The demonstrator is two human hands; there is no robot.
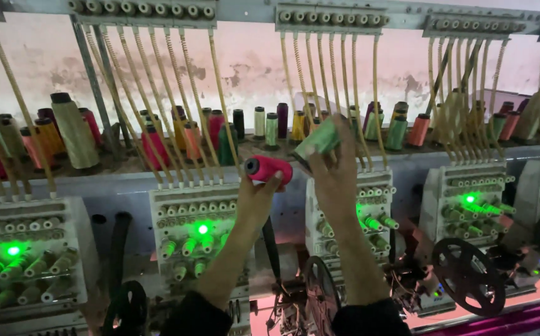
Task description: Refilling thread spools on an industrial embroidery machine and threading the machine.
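Pink thread wound on a spool sits in the left hand, whose fingers curl up around it from below, the dark core end facing the camera. Beside it the right hand is raised a little higher and pinches a green spool between thumb and fingers, tilted and blurred — how tightly it is held cannot be made out. Both spools are in the air, just in front of the long shelf where many other spools of red, orange, yellow, green and dark thread stand upright in rows. Neither held spool is seated on the shelf yet, so as a judgement the handling looks midway: two spools are off their pegs, and setting either one down remains undone. Yellowish guide tubes hang from the overhead rail down to the shelf. Below, the white machine heads show green lights and rows of knobs, and a dark handwheel sits at the lower right — nothing there is being touched.
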